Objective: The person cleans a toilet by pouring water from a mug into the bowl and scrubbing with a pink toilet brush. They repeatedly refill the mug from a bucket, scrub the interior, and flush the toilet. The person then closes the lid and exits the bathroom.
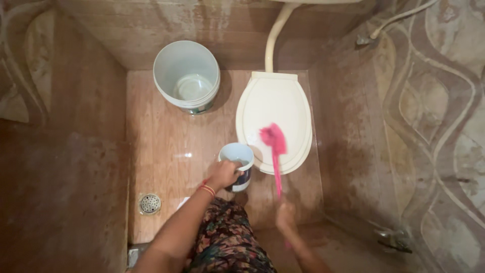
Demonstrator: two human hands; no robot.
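Note:
My left hand (224,173) grips a light blue mug (237,157) by its side, holding it just left of the toilet's front edge. My right hand (285,216) is blurred and closed on the handle of a pink toilet brush (274,144). The brush head rests over the shut white toilet lid (275,108), near its front left part. The brush itself is smeared by motion.
A white bucket (186,76) with a little water stands on the floor left of the toilet. A round metal floor drain (149,203) sits at the lower left. Tiled walls close in on both sides; a tap (391,238) juts from the right wall. A white pipe (275,35) rises behind the toilet.

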